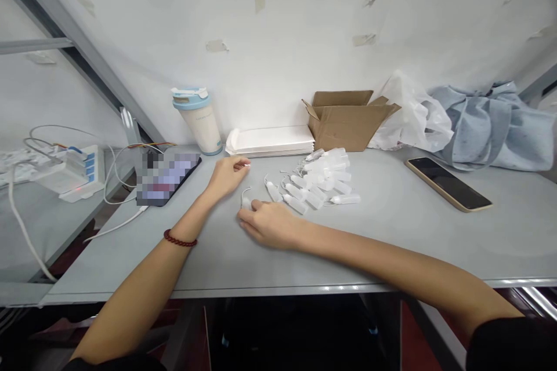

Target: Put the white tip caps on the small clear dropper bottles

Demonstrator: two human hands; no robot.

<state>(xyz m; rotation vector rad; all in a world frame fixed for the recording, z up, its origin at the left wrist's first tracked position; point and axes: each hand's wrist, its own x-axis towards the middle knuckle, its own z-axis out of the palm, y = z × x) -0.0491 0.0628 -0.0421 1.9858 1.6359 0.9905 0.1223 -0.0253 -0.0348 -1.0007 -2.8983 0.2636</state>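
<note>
My left hand (227,175) rests on the grey table (391,243), its fingers pinched on a small white cap (246,166). My right hand (268,222) lies on the table just right of it, fingertips closed on a small white squeeze bottle (246,199) with a thin curved tip. A pile of several similar small white bottles (324,179) lies a short way behind and to the right of my right hand. A dark red bead bracelet (180,239) sits on my left wrist.
A phone (167,178) on a cable lies at left, another phone (448,183) at right. At the back stand a lidded cup (198,119), a stack of white trays (270,140), an open cardboard box (346,119), a plastic bag (413,113) and a blue cloth bag (491,124). A power strip (69,171) sits far left.
</note>
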